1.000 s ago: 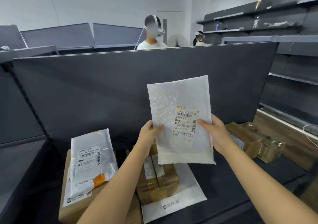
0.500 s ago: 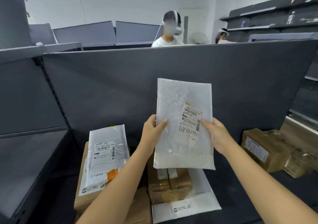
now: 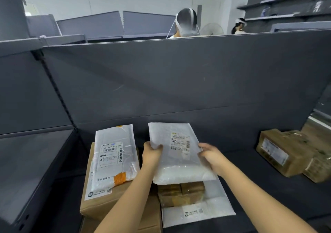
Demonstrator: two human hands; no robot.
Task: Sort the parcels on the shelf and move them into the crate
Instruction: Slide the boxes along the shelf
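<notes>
I hold a white bubble mailer (image 3: pixel 177 154) with a printed label, tilted back low over the dark shelf (image 3: pixel 250 188). My left hand (image 3: pixel 151 154) grips its left edge and my right hand (image 3: pixel 210 154) grips its right edge. Under it lies a small taped brown box (image 3: pixel 180 193) on a flat white mailer (image 3: pixel 211 207). To the left a white plastic parcel with an orange patch (image 3: pixel 114 157) rests on a stack of brown cardboard boxes (image 3: pixel 100 204). No crate is in view.
Two brown taped boxes (image 3: pixel 279 152) sit at the right end of the shelf. A grey back panel (image 3: pixel 179 80) rises behind the parcels. A lower grey shelf (image 3: pixel 26 170) lies to the left. Two people with headsets stand beyond the panel.
Both hands have lowered the bubble mailer from upright in front of the panel and tipped it back, close above the brown box. The view has shifted leftward and down.
</notes>
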